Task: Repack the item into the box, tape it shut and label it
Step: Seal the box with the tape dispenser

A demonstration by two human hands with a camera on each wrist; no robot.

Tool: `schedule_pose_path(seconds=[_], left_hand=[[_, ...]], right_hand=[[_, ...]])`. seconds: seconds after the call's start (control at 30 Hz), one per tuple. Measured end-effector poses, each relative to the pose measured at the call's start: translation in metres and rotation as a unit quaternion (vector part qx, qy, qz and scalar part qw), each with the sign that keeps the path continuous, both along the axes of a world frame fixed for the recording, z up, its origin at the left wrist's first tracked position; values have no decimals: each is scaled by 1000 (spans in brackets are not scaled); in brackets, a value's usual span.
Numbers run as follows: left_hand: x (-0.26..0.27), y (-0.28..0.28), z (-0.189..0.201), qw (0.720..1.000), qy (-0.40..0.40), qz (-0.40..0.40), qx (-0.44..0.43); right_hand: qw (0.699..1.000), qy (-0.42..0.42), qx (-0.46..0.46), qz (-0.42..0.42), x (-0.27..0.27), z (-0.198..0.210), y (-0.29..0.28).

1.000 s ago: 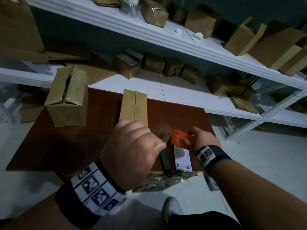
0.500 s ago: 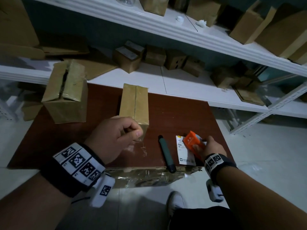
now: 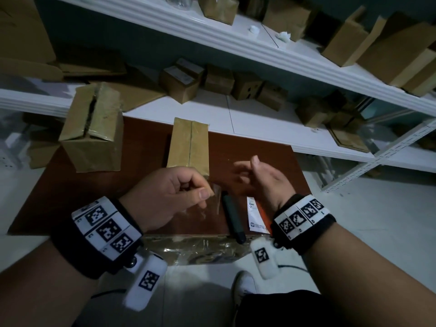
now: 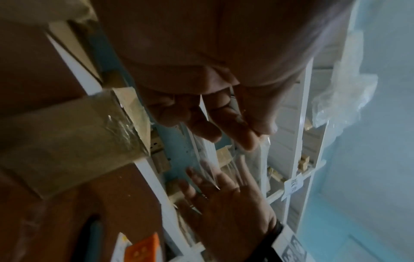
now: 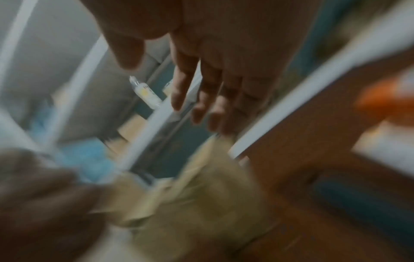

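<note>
While the brown bench (image 3: 70,190) carries everything, the taped box (image 3: 188,145) stands at twelve o'clock of the hands, seam up and closed. At ten o'clock sits a second box (image 3: 94,135), flaps ajar. Left hand (image 3: 165,199) pinches a clear strip of tape (image 3: 215,194) between thumb and forefinger; right hand (image 3: 262,178) hovers at three o'clock of it, fingers spread and empty. Dark pen (image 3: 232,217) and white label (image 3: 256,214) lie at six o'clock beneath them. The risk, I'd say: that limp strip folds onto itself or grabs the reaching fingers, sticking crooked.
</note>
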State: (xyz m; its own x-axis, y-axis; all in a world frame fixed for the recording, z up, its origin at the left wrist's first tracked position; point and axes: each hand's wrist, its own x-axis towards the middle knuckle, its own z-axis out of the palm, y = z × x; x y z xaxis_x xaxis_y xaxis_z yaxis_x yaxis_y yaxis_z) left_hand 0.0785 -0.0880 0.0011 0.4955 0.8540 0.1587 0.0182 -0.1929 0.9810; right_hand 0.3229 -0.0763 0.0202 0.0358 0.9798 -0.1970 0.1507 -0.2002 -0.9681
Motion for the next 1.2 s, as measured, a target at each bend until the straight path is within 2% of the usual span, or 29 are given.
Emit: schedule_pose_path(seconds=[0.03,0.1,0.2,0.3,0.37,0.5,0.63,0.77,0.87,1.07,1.2], left_hand=[[0,0,1,1000,-16,-1,-8],[-2,0,3,999,-28,11,-12],[-12,5,-2,998,-17,57,-1],[-22,10,-5,996,26,89,3],[-24,12,-5,996,22,80,-12],[-27,14,-8,993,-60,32,-99],[-24,13,-4,963,-180,22,-200],[-25,15,-2,944,-226,26,-239],[-25,14,1,938,-233,28,-255],[-23,12,3,938,-237,32,-251],[-24,16,0,944,-219,66,-236]], right_hand=[[996,61,-41,47,-12,3,-2],[979,130,-98,119,-27,3,-4],[970,157,-90,161,-32,-6,-5],[981,106,-42,154,-27,-14,-6],[984,90,-22,151,-28,-15,-5],[980,127,-83,126,-45,-16,-3],[975,144,-127,112,-63,-12,-3],[973,145,-133,122,-65,-15,-3],[975,135,-129,119,-64,-17,-1],[986,127,-38,103,-53,-28,-3],[989,125,35,68,-47,-33,-3]])
